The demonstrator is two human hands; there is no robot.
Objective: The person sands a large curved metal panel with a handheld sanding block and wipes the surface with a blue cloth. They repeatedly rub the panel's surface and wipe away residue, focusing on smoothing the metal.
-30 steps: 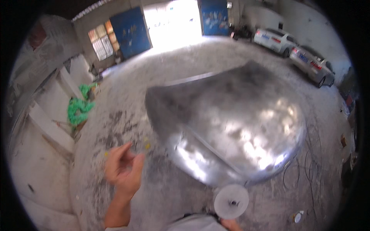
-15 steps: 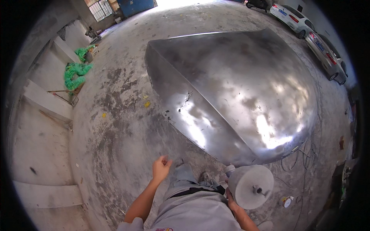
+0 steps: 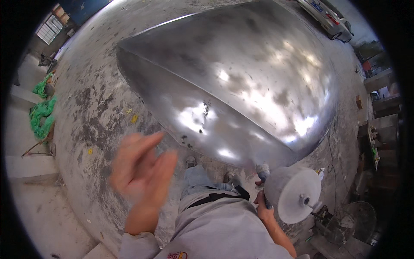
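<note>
Before me a large metallic-grey car bonnet (image 3: 228, 73) lies over the floor, shiny, with a raised crease and several dark specks. My right hand (image 3: 264, 208), at the lower right, is wrapped round the handle of a spray gun (image 3: 297, 194) with a big whitish cup and round lid. Its front end (image 3: 262, 169) is close to the bonnet's near edge. Raised at the left, my left hand (image 3: 142, 166) is blurred by motion, its bent fingers and thumb apart and nothing visible between them. It is nearest to the bonnet's left edge, not touching it.
Green plastic sheeting (image 3: 42, 116) lies by the left wall. Cables (image 3: 334, 159) trail over the floor right of the bonnet. At the lower right stands a round fan (image 3: 358, 220) with clutter about it. A car (image 3: 325, 17) is parked at the far right.
My left hand has risen and come nearer, looking much larger. The view has shifted, bringing the bonnet up and left in the picture. The spray gun stays in my right hand, close to the bonnet's edge.
</note>
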